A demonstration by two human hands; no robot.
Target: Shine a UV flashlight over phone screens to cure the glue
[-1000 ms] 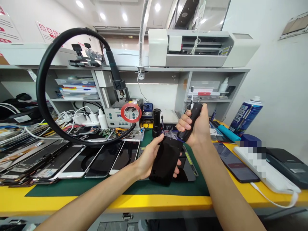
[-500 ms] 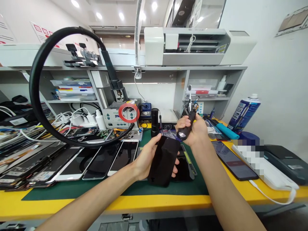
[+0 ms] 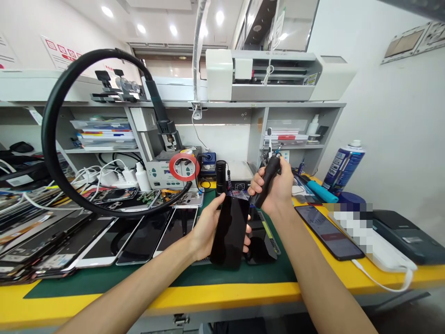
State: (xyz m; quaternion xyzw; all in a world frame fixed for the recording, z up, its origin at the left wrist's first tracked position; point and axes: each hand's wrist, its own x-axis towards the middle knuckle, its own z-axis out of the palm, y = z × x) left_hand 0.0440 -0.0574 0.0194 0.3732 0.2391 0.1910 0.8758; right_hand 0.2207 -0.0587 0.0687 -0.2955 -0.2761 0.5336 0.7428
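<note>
My left hand (image 3: 206,229) is wrapped round a black smartphone (image 3: 229,234), its dark glossy face turned up toward me above the green mat (image 3: 194,279). In my right hand (image 3: 281,190), closed fingers grip a small black flashlight (image 3: 267,181). Its head points down at the phone's upper right corner, and the lens is out of sight. Under my hands, another dark phone screen (image 3: 260,243) lies on a grey perforated holder (image 3: 273,234). A larger black flashlight (image 3: 220,176) stands upright just behind the held phone.
Several phone screens (image 3: 139,236) lie in a row at left, beside a stack of panels (image 3: 21,250). A hot-air station (image 3: 156,174) with red tape (image 3: 172,172) and a looping black hose (image 3: 52,139) stands behind. At right are a phone (image 3: 328,232), spray can (image 3: 342,167) and white device (image 3: 389,255).
My right hand has tilted the flashlight, so its lit lens no longer faces me and points down at the phone. The phone in my left hand has turned slightly. The camera view has shifted a little.
</note>
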